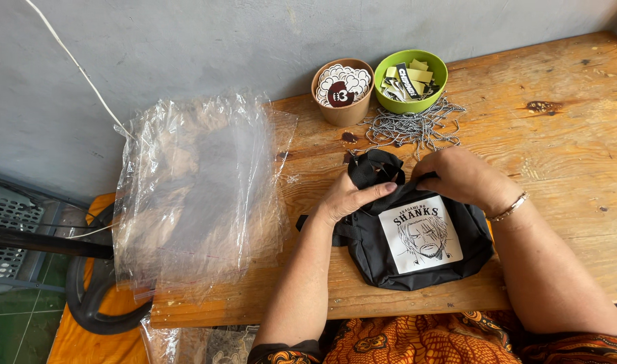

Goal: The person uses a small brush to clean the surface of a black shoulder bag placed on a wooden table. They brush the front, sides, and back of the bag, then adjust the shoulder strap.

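Wooden table (565, 135), bare at right. Stack of clear plastic bags (197, 195) at left, untouched. Black pouch bag (416, 246) with white printed patch at near edge, not yet bagged. Left hand (345, 199) pinching its webbing strap (372, 168); right hand (463, 176) closed on top edge. Behind: ball chains (413, 128), green bowl (411, 81), brown cup (342, 91), none attached, seemingly.

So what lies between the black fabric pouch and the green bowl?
In the head view, a pile of silver ball chains lies between black pouch and green bowl.
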